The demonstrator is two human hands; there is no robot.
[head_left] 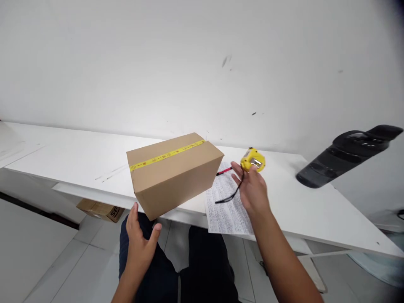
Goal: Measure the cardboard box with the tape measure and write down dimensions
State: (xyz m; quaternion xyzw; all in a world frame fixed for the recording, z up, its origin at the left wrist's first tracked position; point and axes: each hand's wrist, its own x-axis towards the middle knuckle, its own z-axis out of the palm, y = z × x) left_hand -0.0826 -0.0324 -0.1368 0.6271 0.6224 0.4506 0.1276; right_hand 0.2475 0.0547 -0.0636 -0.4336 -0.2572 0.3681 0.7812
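Observation:
A closed cardboard box [179, 176] with yellow printed tape along its top sits on the white table, its near left corner jutting past the front edge. My left hand [140, 242] is just below that corner, thumb and fingers spread, holding nothing. In my right hand [254, 189] is a yellow tape measure [253, 160] with a black wrist cord [232, 195] dangling from it. No blade shows pulled out. Beneath the right hand lies a sheet of paper [224, 214] covered in writing, and a red and black pen [224, 171] rests at its upper part.
On the right of the table [78, 151] stands a dark bottle [334, 162], appearing tilted in this view. The wall runs along the table's back edge. Another cardboard box [101, 209] is on the floor under the table at left. My legs are beneath the front edge.

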